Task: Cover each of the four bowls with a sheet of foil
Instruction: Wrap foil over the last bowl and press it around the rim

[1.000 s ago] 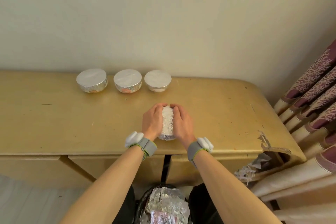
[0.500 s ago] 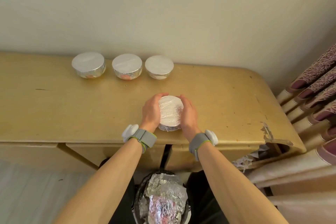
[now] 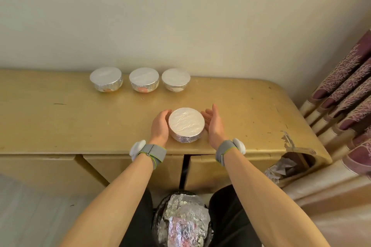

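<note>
Yellow worn table [image 3: 60,118] against a plain wall [image 3: 180,16]: three foil-covered bowls [image 3: 144,82] line its far left. Nearer, the left hand [image 3: 159,125] cups loosely beside the fourth bowl [image 3: 186,124], contact unclear. The right hand [image 3: 214,124] stands just apart, fingers straight. This bowl sits close to the near edge, so a careless nudge could tip it off or loosen its crimped foil [image 3: 186,138].

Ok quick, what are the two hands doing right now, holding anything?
Left hand: open, cupped right beside the foil-covered bowl.
Right hand: open, apart from it, holding nothing.
</note>
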`<state>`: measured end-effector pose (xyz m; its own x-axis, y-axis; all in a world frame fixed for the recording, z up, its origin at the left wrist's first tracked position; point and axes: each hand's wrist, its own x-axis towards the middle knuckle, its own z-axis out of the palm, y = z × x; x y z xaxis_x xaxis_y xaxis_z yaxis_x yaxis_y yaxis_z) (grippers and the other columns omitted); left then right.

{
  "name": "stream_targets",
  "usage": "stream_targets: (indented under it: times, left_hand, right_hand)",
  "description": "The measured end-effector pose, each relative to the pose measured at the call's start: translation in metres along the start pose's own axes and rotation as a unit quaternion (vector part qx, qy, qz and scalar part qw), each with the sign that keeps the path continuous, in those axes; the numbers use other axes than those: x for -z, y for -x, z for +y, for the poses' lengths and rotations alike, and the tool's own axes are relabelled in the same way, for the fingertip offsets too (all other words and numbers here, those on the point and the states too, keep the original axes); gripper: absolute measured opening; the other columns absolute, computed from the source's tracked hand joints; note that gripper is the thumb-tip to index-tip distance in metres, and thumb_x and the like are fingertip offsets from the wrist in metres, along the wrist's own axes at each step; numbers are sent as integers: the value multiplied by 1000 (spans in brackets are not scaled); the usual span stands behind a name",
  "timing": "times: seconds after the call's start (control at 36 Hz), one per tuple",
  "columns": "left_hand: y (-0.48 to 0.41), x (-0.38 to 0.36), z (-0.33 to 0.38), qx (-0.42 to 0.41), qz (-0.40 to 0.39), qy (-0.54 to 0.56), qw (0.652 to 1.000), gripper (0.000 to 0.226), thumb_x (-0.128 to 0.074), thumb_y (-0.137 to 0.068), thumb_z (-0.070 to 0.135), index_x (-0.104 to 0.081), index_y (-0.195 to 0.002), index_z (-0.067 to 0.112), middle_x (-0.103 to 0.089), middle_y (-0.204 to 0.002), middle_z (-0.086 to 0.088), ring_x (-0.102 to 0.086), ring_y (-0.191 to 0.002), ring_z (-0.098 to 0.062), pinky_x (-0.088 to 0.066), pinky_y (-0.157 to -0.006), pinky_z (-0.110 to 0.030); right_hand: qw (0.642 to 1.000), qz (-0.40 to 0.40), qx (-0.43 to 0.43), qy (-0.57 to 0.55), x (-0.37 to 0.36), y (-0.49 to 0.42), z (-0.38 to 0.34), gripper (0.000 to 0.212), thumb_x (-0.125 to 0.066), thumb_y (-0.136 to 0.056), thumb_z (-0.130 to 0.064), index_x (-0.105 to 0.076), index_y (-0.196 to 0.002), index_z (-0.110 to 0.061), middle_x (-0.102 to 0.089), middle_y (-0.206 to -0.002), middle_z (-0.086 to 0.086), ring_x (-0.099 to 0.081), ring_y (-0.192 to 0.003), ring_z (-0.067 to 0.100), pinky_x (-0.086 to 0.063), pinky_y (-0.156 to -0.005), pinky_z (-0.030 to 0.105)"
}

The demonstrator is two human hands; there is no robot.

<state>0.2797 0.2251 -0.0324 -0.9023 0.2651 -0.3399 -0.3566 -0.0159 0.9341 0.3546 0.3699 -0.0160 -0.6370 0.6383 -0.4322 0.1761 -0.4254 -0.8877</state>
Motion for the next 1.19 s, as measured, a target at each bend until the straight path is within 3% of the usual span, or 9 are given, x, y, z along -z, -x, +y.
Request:
stream_targets:
  times: [0.17, 0.33, 0.42, 0.56, 0.67, 0.78, 0.83, 1.03, 1.19]
  left_hand:
    - [3, 8, 2, 23, -23, -117, 993, 50, -41, -72, 65, -69, -83, 25, -71, -109, -6, -63, -109, -32, -46, -103, -52]
    - [8, 14, 7, 52, -9, -196, 979, 71, -30, -74, 69, -68, -97, 15, -69, -110, -12, -64, -103, -32, -51, -98, -49]
    - [18, 17, 12, 64, 2, -199, 978, 53, -29, -91, 55, -64, -93, 15, -68, -101, -13, -66, -94, -31, -58, -86, -46]
    - [34, 22, 11, 82, 0, -223, 971, 48, -29, -99, 46, -62, -93, 13, -70, -90, -12, -67, -76, -27, -57, -70, -35]
    - [32, 29, 6, 103, -10, -254, 962, 58, -25, -97, 52, -63, -101, 8, -73, -90, -12, -65, -69, -28, -54, -65, -33]
    - [22, 33, 11, 57, 45, -317, 946, 63, -21, -96, 55, -52, -126, 9, -65, -120, -12, -62, -106, -34, -45, -90, -37]
    - [26, 27, 20, -5, 60, -308, 949, 50, -29, -101, 46, -49, -130, 10, -56, -133, -11, -51, -121, -31, -34, -87, -33]
    - [20, -8, 31, -168, -38, -244, 954, 35, -50, -99, 37, -62, -129, 23, -60, -134, 7, -53, -120, -8, -37, -99, -24]
    - [13, -14, 21, -157, -48, -217, 962, 36, -45, -85, 46, -75, -98, 31, -72, -104, 17, -63, -103, -4, -44, -83, -19]
  right_hand:
    - [982, 38, -8, 186, 17, 13, 11, 50, -34, -97, -53, -56, -111, -11, -69, -101, 12, -70, -86, 29, -60, -76, 43]
    - [996, -3, -69, 51, 13, 19, 10, 53, -37, -104, -44, -42, -139, -4, -60, -111, 14, -65, -84, 22, -54, -64, 32]
    - [997, -18, -79, 11, 11, 20, 7, 55, -38, -105, -42, -41, -143, -2, -57, -124, 16, -63, -96, 25, -52, -76, 33]
    - [996, -38, -81, -17, 1, 20, 8, 53, -39, -106, -41, -45, -140, -2, -57, -126, 13, -58, -114, 28, -47, -98, 39]
    - [997, -37, -71, -22, -5, 13, 11, 46, -38, -105, -41, -51, -131, -5, -61, -118, 11, -59, -106, 25, -48, -85, 36]
    - [996, 39, 18, 74, -4, 12, 10, 35, -39, -101, -37, -62, -112, -12, -65, -108, 5, -62, -99, 24, -48, -89, 39]
    - [983, 68, 95, 140, -2, 19, 6, 33, -40, -100, -34, -64, -114, -15, -62, -106, -2, -57, -105, 23, -43, -95, 38]
    - [955, -26, 213, 204, -26, 23, 8, 40, -36, -105, -35, -62, -133, -23, -62, -136, -5, -53, -124, 11, -39, -109, 33]
    - [981, -39, 131, 140, -31, 14, 25, 37, -39, -98, -34, -74, -109, -28, -72, -113, -9, -63, -112, 14, -47, -105, 46]
